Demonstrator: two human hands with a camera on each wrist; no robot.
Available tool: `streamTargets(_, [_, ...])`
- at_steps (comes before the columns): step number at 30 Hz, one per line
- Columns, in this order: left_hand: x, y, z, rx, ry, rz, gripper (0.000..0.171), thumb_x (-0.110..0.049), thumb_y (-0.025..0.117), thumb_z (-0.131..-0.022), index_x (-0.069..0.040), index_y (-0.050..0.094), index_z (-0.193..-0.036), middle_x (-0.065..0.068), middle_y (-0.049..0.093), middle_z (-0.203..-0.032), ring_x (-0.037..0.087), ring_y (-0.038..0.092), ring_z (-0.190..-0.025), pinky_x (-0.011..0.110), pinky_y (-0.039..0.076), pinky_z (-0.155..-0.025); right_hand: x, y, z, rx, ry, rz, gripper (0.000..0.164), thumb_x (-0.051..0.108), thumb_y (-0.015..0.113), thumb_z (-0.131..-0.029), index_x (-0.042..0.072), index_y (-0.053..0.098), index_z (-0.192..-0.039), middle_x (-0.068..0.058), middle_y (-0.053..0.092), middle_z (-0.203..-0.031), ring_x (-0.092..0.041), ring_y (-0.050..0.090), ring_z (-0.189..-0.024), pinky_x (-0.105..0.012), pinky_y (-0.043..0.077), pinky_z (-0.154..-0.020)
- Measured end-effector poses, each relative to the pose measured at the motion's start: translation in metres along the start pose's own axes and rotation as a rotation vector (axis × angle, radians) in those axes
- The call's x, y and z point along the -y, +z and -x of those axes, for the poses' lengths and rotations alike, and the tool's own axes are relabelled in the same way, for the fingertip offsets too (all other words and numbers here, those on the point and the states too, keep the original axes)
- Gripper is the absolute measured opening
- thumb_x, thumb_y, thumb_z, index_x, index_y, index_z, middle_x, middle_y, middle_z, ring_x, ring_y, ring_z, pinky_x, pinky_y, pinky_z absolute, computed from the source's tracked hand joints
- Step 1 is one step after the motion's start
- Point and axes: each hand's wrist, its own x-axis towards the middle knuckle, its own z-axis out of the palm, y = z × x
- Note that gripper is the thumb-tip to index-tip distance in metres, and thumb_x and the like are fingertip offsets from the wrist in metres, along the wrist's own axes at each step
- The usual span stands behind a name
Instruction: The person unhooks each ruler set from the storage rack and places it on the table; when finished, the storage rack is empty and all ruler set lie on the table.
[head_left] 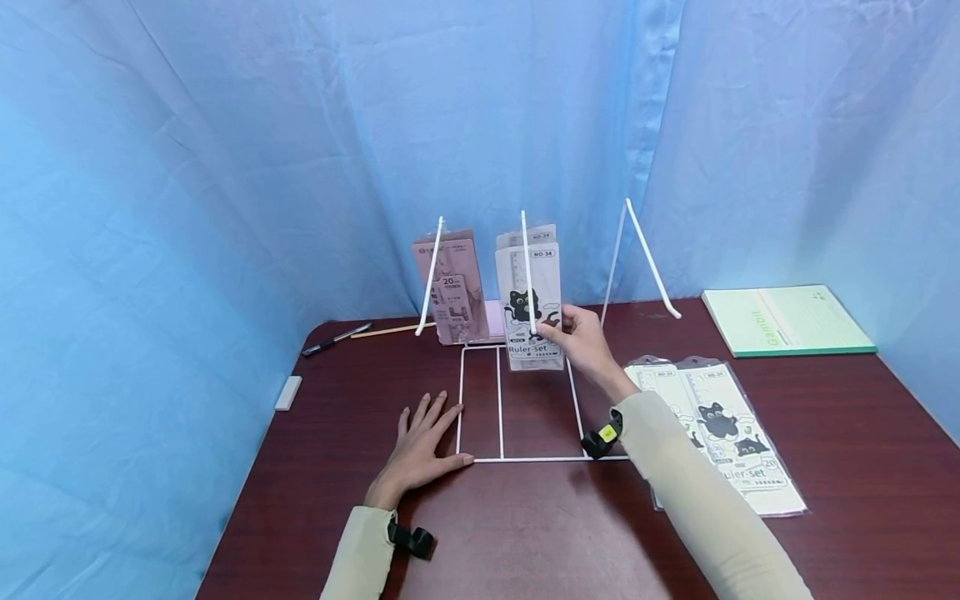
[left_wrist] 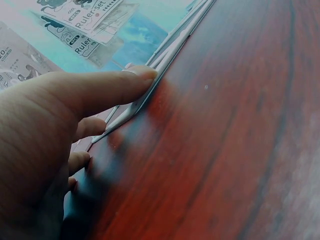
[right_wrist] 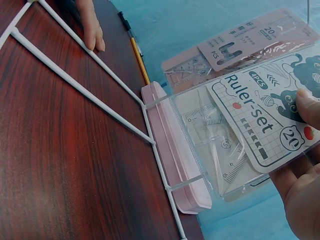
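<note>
My right hand (head_left: 588, 342) pinches the lower right edge of a clear-bagged ruler set (head_left: 548, 279) with black cats on its card. The pack hangs at the middle prong of a white wire display rack (head_left: 525, 460), in front of another like it. In the right wrist view, the thumb lies on the card of the ruler set (right_wrist: 245, 115) and the fingers are behind. My left hand (head_left: 423, 446) rests on the table with fingers spread, its thumb (left_wrist: 120, 87) at the rack's front base rod. Pink ruler sets (head_left: 463, 250) hang at the left prong.
The right prong (head_left: 652, 258) holds no pack. More ruler sets (head_left: 738, 450) lie on the table at right, below a green notepad (head_left: 787, 321). A pink case (right_wrist: 175, 155) sits behind the rack. A pen (head_left: 337, 338), a yellow stick (head_left: 390, 330) and a white eraser-like block (head_left: 288, 393) lie left.
</note>
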Motion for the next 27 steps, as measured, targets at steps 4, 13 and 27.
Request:
streamTargets(4, [0.001, 0.001, 0.001, -0.014, 0.015, 0.009, 0.085, -0.055, 0.072, -0.083, -0.019, 0.042, -0.154, 0.015, 0.026, -0.167, 0.041, 0.013, -0.157, 0.072, 0.007, -0.119, 0.001, 0.001, 0.002, 0.004, 0.009, -0.006, 0.031, 0.003, 0.068, -0.093, -0.013, 0.064, -0.119, -0.037, 0.068, -0.11, 0.005, 0.07, -0.074, -0.019, 0.058, -0.07])
streamTargets(13, [0.001, 0.001, 0.0, -0.003, 0.0, 0.012, 0.086, -0.055, 0.072, -0.083, -0.021, 0.04, -0.155, 0.013, 0.023, -0.168, 0.039, 0.01, -0.158, 0.07, 0.005, -0.12, 0.005, 0.001, 0.009, 0.023, 0.016, -0.018, 0.032, 0.004, 0.068, -0.093, -0.011, 0.064, -0.121, -0.036, 0.068, -0.111, 0.002, 0.071, -0.076, -0.022, 0.06, -0.071])
streamTargets(27, [0.0, 0.001, 0.001, -0.006, 0.003, 0.007, 0.085, -0.055, 0.072, -0.083, -0.021, 0.041, -0.154, 0.014, 0.025, -0.167, 0.04, 0.012, -0.157, 0.071, 0.007, -0.119, 0.004, -0.001, 0.019, 0.045, 0.009, -0.007, 0.036, 0.008, 0.069, -0.093, -0.008, 0.064, -0.125, -0.033, 0.069, -0.112, 0.002, 0.072, -0.077, -0.023, 0.06, -0.071])
